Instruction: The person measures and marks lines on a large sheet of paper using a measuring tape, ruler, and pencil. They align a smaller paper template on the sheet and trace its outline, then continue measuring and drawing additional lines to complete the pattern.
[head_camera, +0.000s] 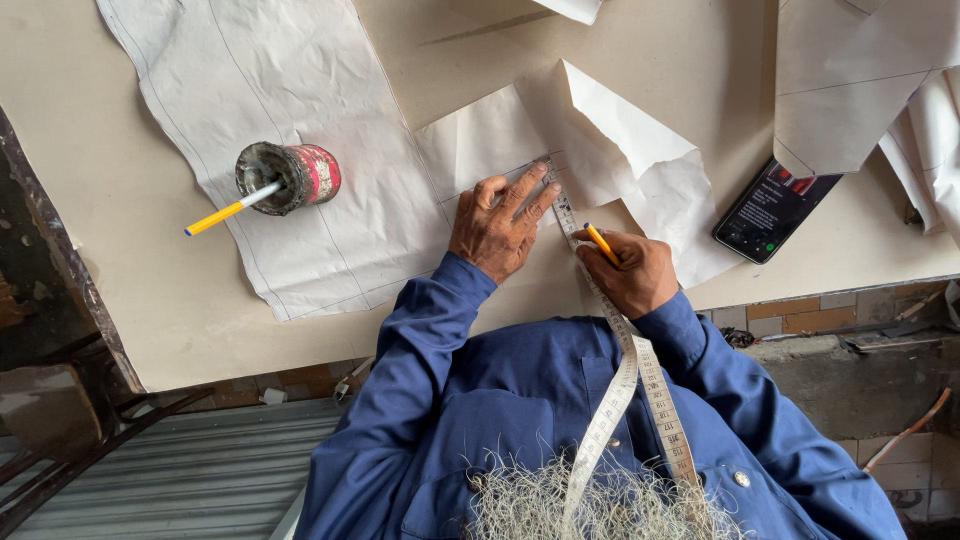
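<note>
Now | left hand (498, 226) flat on tape measure (566, 214) | right hand (630, 272) grip pinching pencil (601, 243) | tin (290, 177), phone (772, 209) near

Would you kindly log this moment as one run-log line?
left hand: flat on tape measure and paper | right hand: holds yellow pen at tape edge | tin: holds another pen

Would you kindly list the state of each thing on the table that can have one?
Left hand: flat, pressing the tape measure onto the paper.
Right hand: closed around an orange pencil.
Phone: screen lit.
Tin: lying on its side, pen sticking out.
Folded paper sheet: creased, corner turned up.
</note>
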